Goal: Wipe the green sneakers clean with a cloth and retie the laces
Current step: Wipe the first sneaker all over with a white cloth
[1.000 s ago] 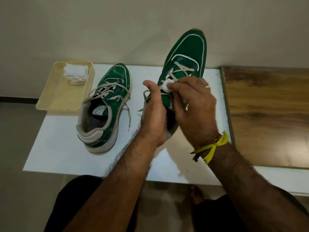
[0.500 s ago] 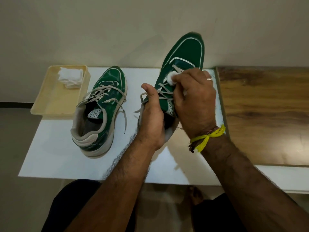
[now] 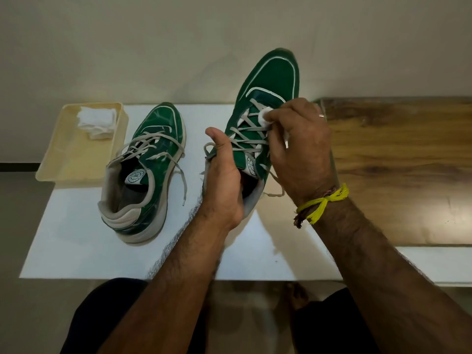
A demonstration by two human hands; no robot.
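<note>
My left hand (image 3: 224, 182) grips a green sneaker (image 3: 270, 83) at its heel and collar, holding it raised above the table with the toe pointing away. My right hand (image 3: 298, 146) pinches a small white cloth (image 3: 264, 115) and presses it onto the upper laces (image 3: 245, 135) of that sneaker. The grey laces are loose, with ends hanging by my right wrist. The second green sneaker (image 3: 153, 159) stands on the white table (image 3: 76, 238) to the left, its laces untied.
A cream tray (image 3: 71, 154) at the table's far left corner holds a folded white cloth (image 3: 97, 121). A wooden surface (image 3: 403, 162) adjoins the table on the right. A wall rises right behind. My knees show below the table's near edge.
My right hand with the cloth has slid up along the laces from the tongue area toward the toe. The left hand keeps its grip on the raised sneaker.
</note>
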